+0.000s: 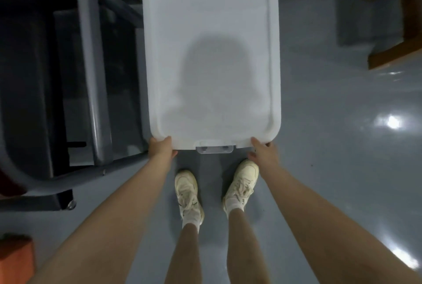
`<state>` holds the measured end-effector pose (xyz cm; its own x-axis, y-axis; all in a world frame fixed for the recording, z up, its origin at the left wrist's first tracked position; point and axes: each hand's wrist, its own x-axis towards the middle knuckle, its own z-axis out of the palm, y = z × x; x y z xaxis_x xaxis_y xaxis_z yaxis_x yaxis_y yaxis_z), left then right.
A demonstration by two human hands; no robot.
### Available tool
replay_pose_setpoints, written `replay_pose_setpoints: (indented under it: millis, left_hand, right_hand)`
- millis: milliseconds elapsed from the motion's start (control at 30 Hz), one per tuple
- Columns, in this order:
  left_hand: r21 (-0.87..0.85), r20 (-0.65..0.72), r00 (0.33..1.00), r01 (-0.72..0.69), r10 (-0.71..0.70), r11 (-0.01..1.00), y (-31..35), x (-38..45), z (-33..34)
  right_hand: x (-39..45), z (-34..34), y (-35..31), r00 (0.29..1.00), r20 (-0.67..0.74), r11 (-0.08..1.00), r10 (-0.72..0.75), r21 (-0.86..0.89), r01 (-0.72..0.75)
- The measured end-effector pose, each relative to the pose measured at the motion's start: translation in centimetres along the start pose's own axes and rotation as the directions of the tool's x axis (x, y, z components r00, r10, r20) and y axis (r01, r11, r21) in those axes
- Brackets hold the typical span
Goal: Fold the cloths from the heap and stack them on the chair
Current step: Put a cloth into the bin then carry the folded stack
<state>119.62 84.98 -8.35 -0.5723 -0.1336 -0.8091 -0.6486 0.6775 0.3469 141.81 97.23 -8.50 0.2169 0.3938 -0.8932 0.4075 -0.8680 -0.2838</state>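
Glossy grey floor point(331, 146) with light glare; dark grey metal frame point(91, 73) — wooden furniture point(397, 21) opposite.

White plastic bin lid point(211, 55) above a glossy grey floor point(331, 124), seen from overhead.
The lid is rectangular with rounded corners and a raised rim; a clear latch point(214, 149) sits at the middle of its near edge. Left of it stands a dark grey metal frame point(93, 78) with a small caster point(71, 204). A brown wooden piece point(397, 23) occupies the upper right, an orange object point(16, 258) the lower left. Two cream sneakers point(188, 194) stand below the lid.
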Motion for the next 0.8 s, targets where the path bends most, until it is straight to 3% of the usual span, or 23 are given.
replay_pose_setpoints:
  millis: [100,233,300,433,500,567,600,633,700,733,800]
  left_hand:
    - [-0.066,0.034,0.999,0.006,-0.004,0.998,-0.3,0.9,-0.3]
    - [-0.094,0.131,0.991,0.009,0.003,0.996,-1.3,1.1,-1.1]
    - [-0.129,0.23,0.97,0.103,-0.072,0.986,-2.2,0.2,-0.9]
    - [-0.011,0.378,0.907,0.203,-0.184,0.979,-3.7,-1.1,1.3]
    - [0.033,0.365,0.916,0.167,-0.167,0.985,-4.2,-1.5,2.3]
    - [0.171,0.268,0.963,-0.02,-0.027,0.985,-4.4,-2.2,2.6]
    - [0.308,0.213,0.97,-0.179,0.116,0.934,-4.5,-2.6,2.2]
    - [0.46,0.172,0.941,-0.338,0.291,0.821,-4.6,-3.0,1.7]
    - [0.651,0.219,0.747,-0.591,0.627,0.477,-4.8,-3.5,0.5]
    - [0.665,0.313,0.636,-0.677,0.705,0.315,-4.8,-3.4,0.1]
    - [0.634,0.526,0.5,-0.77,0.688,0.074,-4.5,-2.4,0.2]
  right_hand:
    - [0.2,0.8,1.2,0.991,0.104,0.992,0.08,0.085,-0.089]
    - [0.2,3.3,2.5,0.97,0.241,0.944,0.035,0.311,-0.111]
    - [0.0,4.3,2.8,0.97,0.24,0.936,0.033,0.332,-0.114]
    - [0.7,5.6,3.3,0.98,0.196,0.952,0.025,0.293,-0.083]
    - [1.0,5.5,3.4,0.954,0.292,0.935,0.073,0.314,-0.168]
    - [1.1,5.2,3.0,0.935,0.34,0.9,0.1,0.369,-0.23]
    - [1.0,5.2,2.9,0.936,0.333,0.883,0.117,0.396,-0.251]
    - [0.9,5.2,2.8,0.936,0.327,0.867,0.134,0.419,-0.27]
    - [0.3,5.4,2.7,0.933,0.326,0.828,0.149,0.475,-0.299]
    - [-0.1,5.5,2.4,0.931,0.334,0.817,0.145,0.49,-0.303]
    - [-0.7,5.7,2.2,0.931,0.345,0.824,0.119,0.49,-0.286]
